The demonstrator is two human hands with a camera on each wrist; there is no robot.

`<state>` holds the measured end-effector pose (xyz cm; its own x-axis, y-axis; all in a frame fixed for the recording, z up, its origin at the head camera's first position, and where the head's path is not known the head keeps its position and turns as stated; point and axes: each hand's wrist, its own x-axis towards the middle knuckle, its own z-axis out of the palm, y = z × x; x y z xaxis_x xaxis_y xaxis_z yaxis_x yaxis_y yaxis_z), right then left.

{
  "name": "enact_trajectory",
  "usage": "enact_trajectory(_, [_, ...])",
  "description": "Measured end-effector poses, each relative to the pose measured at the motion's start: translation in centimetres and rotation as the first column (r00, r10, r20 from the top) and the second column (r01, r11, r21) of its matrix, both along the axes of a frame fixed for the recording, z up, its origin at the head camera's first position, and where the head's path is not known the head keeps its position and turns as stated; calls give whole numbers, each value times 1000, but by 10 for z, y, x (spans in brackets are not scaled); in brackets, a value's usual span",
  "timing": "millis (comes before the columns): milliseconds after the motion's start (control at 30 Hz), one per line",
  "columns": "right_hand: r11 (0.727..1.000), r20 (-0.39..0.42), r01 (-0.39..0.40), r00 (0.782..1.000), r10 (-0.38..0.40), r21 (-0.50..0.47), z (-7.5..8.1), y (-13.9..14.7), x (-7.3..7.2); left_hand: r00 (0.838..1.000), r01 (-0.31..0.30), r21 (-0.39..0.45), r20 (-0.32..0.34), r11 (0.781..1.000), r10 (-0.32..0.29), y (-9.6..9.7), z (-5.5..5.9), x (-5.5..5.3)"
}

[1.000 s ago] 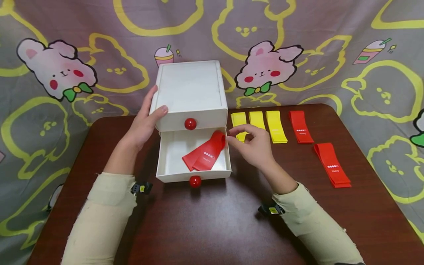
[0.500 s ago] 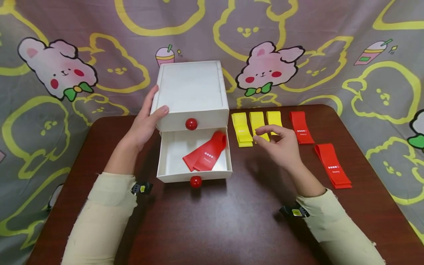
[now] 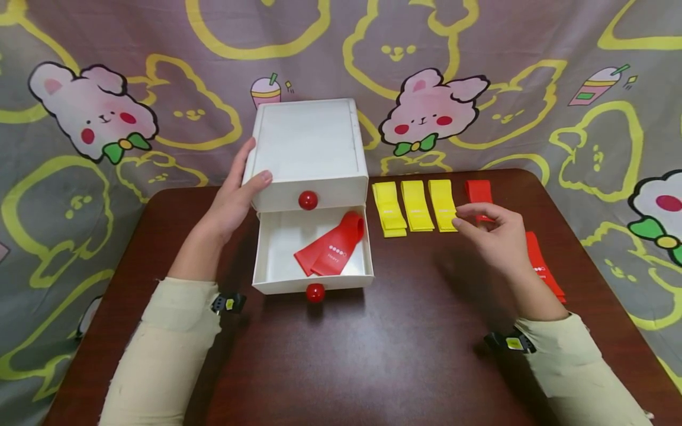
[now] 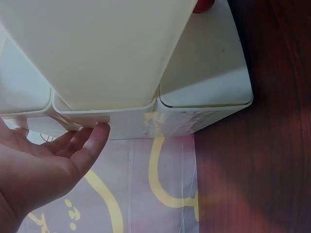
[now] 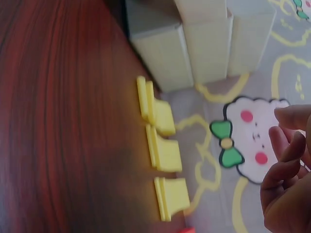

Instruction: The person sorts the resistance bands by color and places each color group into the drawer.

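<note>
My left hand (image 3: 226, 204) rests against the left side of a white drawer cabinet (image 3: 309, 139), thumb on its top edge. In the left wrist view its fingertips touch the wall; the middle of three tiers is pulled out. Inside that drawer (image 3: 266, 283) lies a folded red resistance band (image 3: 335, 245) marked "Heavy". With thumb and forefinger apart, my right hand (image 3: 498, 239) hovers empty between a yellow resistance band (image 3: 442, 204) and a red resistance band (image 3: 478, 192). It partly covers this red band and another red band (image 3: 540, 269) nearer the right edge.
Two more yellow bands, one (image 3: 390, 210) beside the cabinet and one (image 3: 417, 207) in the middle, complete a row on the dark wooden table (image 3: 341, 361). A patterned cloth (image 3: 319, 41) hangs right behind the table. A red knob (image 3: 315, 292) sticks out from the drawer front.
My right hand has moved from the drawer's right edge rightward, past the yellow bands to the red ones. The left hand, the drawer and the band in it have stayed put.
</note>
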<state>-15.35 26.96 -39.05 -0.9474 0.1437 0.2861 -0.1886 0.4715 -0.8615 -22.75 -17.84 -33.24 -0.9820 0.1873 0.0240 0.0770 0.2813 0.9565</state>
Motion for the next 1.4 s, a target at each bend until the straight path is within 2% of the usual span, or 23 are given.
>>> enact_trajectory(167, [999, 0, 26, 1000, -26, 33, 2, 18, 2, 1000, -3, -5, 1, 1000, 3, 0, 0, 0])
enact_trajectory(367, [995, 13, 83, 996, -83, 61, -2, 45, -5, 1000, -8, -5, 5, 1000, 8, 0, 0, 0])
enact_trajectory(500, [995, 46, 91, 995, -93, 45, -6, 61, -7, 1000, -8, -1, 7, 1000, 8, 0, 0, 0])
enact_trajectory(733, [994, 152, 108, 983, -107, 2, -13, 89, -7, 1000, -2, -6, 4, 1000, 2, -1, 0, -1])
enact_trajectory(1033, [996, 232, 90, 969, -83, -22, -28, 121, -9, 1000, 1, -2, -11, 1000, -1, -1, -1, -1])
enact_trajectory(1200, [997, 303, 70, 950, -73, 20, -37, 141, -11, 1000, 1, 0, -10, 1000, -1, 0, 0, 0])
enact_trajectory(1400, [994, 426, 36, 901, -77, 103, -43, 157, -9, 1000, -6, -5, 1, 1000, 6, 0, -1, -1])
